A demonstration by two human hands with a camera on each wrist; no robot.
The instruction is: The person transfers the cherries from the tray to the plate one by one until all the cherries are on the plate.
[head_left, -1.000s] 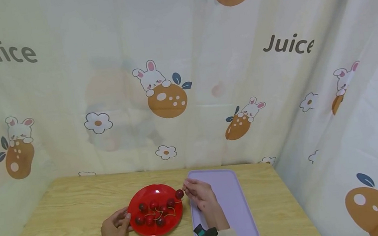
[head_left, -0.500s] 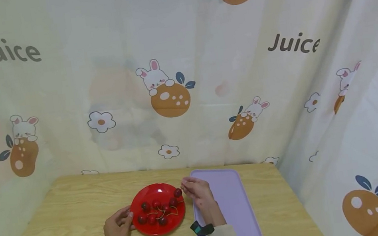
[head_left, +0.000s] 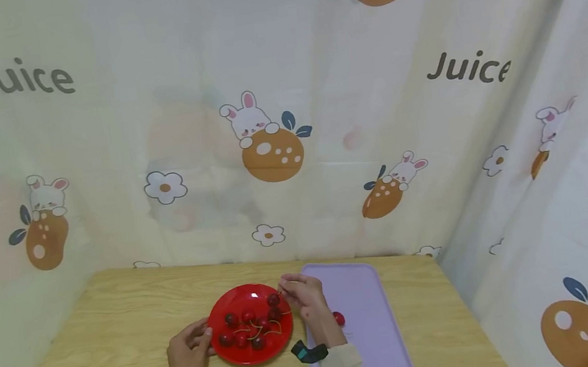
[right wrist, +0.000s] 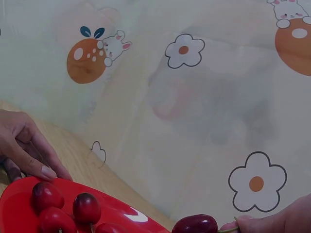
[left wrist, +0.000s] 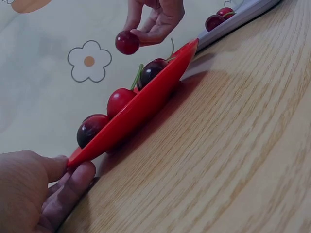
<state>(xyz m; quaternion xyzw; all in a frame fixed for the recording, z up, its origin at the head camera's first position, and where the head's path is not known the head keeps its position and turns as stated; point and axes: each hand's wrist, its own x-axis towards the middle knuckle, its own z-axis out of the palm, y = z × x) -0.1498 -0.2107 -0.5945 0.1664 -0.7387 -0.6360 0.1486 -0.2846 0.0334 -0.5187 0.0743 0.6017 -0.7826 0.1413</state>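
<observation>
My left hand (head_left: 187,355) grips the left rim of a red plate (head_left: 248,358), thumb on top and fingers beneath, as the left wrist view shows. Several dark red cherries with green stems lie on the plate. Over its right part, my right hand (head_left: 305,295) pinches the stem of one cherry (head_left: 273,300). That cherry (left wrist: 127,42) hangs above the plate in the left wrist view, apart from the others. In the right wrist view the fingertips (right wrist: 248,224) hold the stem beside the cherry (right wrist: 195,224).
A lilac tray (head_left: 372,335) lies on the wooden table (head_left: 123,333) right of the plate, partly under my right forearm. One cherry (head_left: 339,318) shows on it beside the wrist; the left wrist view shows two cherries there. A printed curtain (head_left: 200,159) stands behind the table.
My right hand has moved left with its cherry, further over the plate. A cherry on the tray has come into sight beside the wrist. The left hand keeps its grip on the rim.
</observation>
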